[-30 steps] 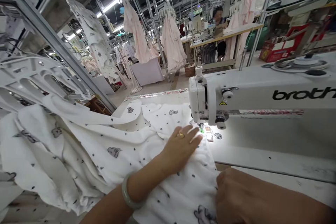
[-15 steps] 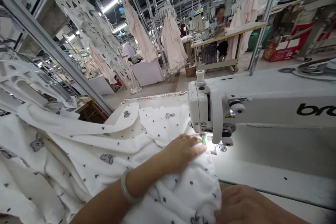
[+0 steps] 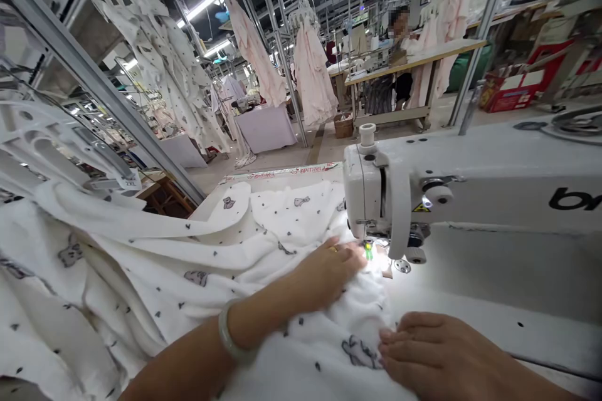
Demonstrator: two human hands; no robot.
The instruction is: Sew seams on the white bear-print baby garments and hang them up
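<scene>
A soft white cloth (image 3: 263, 250) printed with grey bears and small dark marks spreads over the sewing table, its right edge under the needle area of a white sewing machine (image 3: 470, 182). My left hand (image 3: 324, 272), with a ring and a pale bangle, lies flat on the cloth, fingers stretched toward the lit green-marked presser foot (image 3: 368, 252). Nearer to me, my right hand (image 3: 430, 344) is closed at the cloth's right edge, fingers together with the cloth at their tips. Its thumb is hidden.
White hangers (image 3: 61, 144) stand at the left, above the draped cloth. A metal post (image 3: 108, 88) slants behind them. Pink garments (image 3: 313, 75) hang beyond the table. Farther back, a co-worker (image 3: 402, 31) sits at another sewing table (image 3: 418, 61). A red box (image 3: 510, 91) is on the floor.
My right hand has come up and further into view at the cloth's edge. The cloth near the needle has shifted and bunched, exposing a bear print beside my right hand. The view has shifted slightly.
</scene>
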